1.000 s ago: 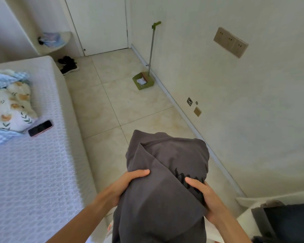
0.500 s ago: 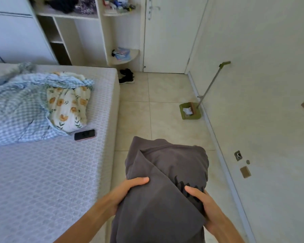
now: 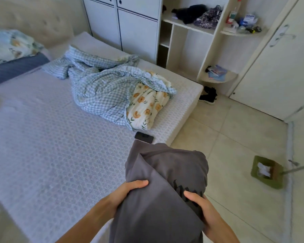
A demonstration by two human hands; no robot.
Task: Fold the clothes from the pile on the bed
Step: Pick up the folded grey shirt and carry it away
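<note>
A dark grey garment (image 3: 165, 181) with black lettering is bundled in front of me, held up over the bed's near right corner and the floor. My left hand (image 3: 125, 192) grips its left side, thumb on top of the cloth. My right hand (image 3: 202, 209) grips its right side by the lettering. The bed (image 3: 51, 155) with a pale patterned cover fills the left half of the view. On it lies a crumpled blue checked quilt (image 3: 102, 90) with a flowered lining.
A black phone (image 3: 144, 137) lies on the bed just beyond the garment. White wardrobe and open shelves (image 3: 188, 42) stand behind the bed, black shoes (image 3: 208, 95) on the tiled floor, a green dustpan (image 3: 267, 171) at the right wall, a door (image 3: 279, 67) beyond.
The view has swung left from the wall and floor to the bed and wardrobe. Both hands keep the same hold on the grey garment.
</note>
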